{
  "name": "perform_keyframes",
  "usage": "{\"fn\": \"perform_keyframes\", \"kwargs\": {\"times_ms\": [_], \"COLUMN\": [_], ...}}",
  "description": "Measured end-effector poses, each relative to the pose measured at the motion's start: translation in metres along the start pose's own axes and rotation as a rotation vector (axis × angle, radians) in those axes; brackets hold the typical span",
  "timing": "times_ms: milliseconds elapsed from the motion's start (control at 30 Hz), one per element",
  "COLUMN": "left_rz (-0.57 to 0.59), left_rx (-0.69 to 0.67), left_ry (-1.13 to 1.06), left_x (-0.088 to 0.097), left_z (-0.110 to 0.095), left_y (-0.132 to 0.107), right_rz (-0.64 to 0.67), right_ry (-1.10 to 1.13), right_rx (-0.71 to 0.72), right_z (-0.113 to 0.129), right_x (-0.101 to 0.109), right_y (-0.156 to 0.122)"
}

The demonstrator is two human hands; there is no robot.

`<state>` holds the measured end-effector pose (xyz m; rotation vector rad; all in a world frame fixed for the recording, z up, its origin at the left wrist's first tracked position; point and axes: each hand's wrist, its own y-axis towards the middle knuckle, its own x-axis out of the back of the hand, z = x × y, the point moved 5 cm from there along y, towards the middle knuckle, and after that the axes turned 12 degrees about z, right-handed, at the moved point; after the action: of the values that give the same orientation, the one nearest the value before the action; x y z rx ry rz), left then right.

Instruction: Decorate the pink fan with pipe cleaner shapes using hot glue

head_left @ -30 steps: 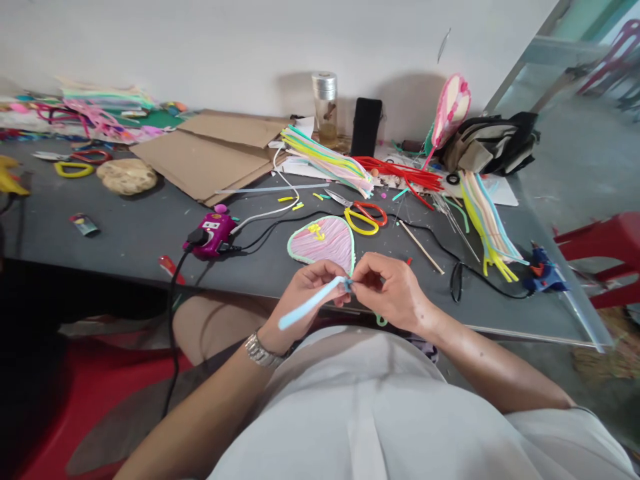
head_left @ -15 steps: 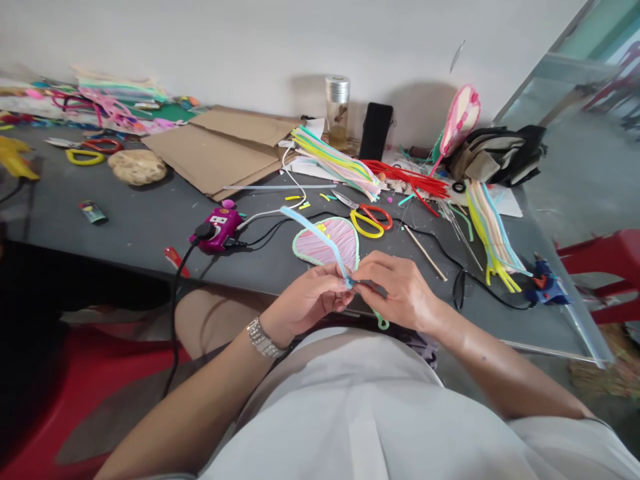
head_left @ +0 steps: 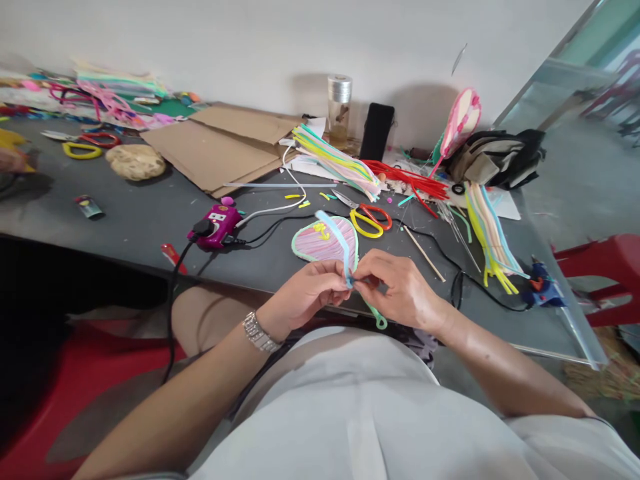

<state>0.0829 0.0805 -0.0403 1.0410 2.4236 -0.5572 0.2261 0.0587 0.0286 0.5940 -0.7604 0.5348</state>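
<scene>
Between my two hands is a light-blue pipe cleaner [head_left: 339, 233], its free end sticking up and bent partway along. My left hand [head_left: 313, 291], with a metal watch at the wrist, pinches its lower end. The fingertips of my right hand [head_left: 395, 287] close on the same end, where a small darker blue bit shows. Just beyond lies a pink-striped, green-edged pipe-cleaner shape [head_left: 313, 245] with small yellow pieces on it. A green stem with a looped end [head_left: 381, 321] shows below my right hand. Scissors [head_left: 370, 220] with red and yellow handles rest behind the shape.
A purple power strip [head_left: 219, 225] with black cables sits left of centre. Pipe-cleaner bundles [head_left: 340, 160], red pipe cleaners [head_left: 407, 177], cardboard [head_left: 215, 153] and a glass bottle [head_left: 339, 117] line the back. A glue gun [head_left: 547, 287] lies at the right edge. Another person's hand [head_left: 13, 160] is at far left.
The light-blue pipe cleaner's free end has swung right and more upright. Both hands keep their pinch at its lower end. At far left, a hand has come onto the yellow tool.
</scene>
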Motion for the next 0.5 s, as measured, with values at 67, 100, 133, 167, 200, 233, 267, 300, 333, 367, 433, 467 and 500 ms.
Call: {"fn": "perform_keyframes", "kwargs": {"times_ms": [67,100,133,167,200,233,267,300,333,367,433,467,500], "left_rz": [-0.021,-0.027,-0.031,-0.033,-0.033,-0.030,-0.027,-0.025,-0.024,-0.025,-0.028,-0.024,-0.015], "left_rx": [0.011,0.017,0.023,0.031,0.040,0.050,0.061,0.072,0.085,0.096,0.125,0.142,0.158], "left_ry": [0.021,0.027,0.030,0.033,0.036,0.039,0.041,0.042,0.041,0.039,0.030,0.021,0.010], "left_x": [0.0004,0.0006,0.0007,0.0007,0.0007,0.0006,0.0005,0.0006,0.0008,0.0010,0.0014,0.0012,0.0005], "left_z": [0.0004,0.0007,0.0009,0.0012,0.0015,0.0017,0.0021,0.0025,0.0032,0.0039,0.0059,0.0069,0.0078], "left_y": [-0.0006,-0.0008,-0.0009,-0.0011,-0.0012,-0.0014,-0.0016,-0.0018,-0.0021,-0.0024,-0.0029,-0.0031,-0.0031], "right_rz": [0.005,0.009,0.016,0.027,0.040,0.053,0.067,0.079,0.093,0.110,0.153,0.176,0.194], "right_ry": [0.018,0.030,0.040,0.048,0.049,0.044,0.033,0.014,-0.013,-0.046,-0.118,-0.151,-0.179], "right_rx": [-0.012,-0.015,-0.015,-0.012,-0.006,0.002,0.012,0.024,0.040,0.064,0.115,0.136,0.152], "right_z": [-0.0009,-0.0015,-0.0021,-0.0025,-0.0028,-0.0028,-0.0027,-0.0023,-0.0016,-0.0003,0.0027,0.0041,0.0053], "right_x": [-0.0017,-0.0023,-0.0029,-0.0035,-0.0040,-0.0044,-0.0048,-0.0051,-0.0054,-0.0057,-0.0065,-0.0068,-0.0067], "right_y": [0.0005,0.0008,0.0012,0.0016,0.0021,0.0025,0.0029,0.0032,0.0034,0.0035,0.0034,0.0032,0.0029]}}
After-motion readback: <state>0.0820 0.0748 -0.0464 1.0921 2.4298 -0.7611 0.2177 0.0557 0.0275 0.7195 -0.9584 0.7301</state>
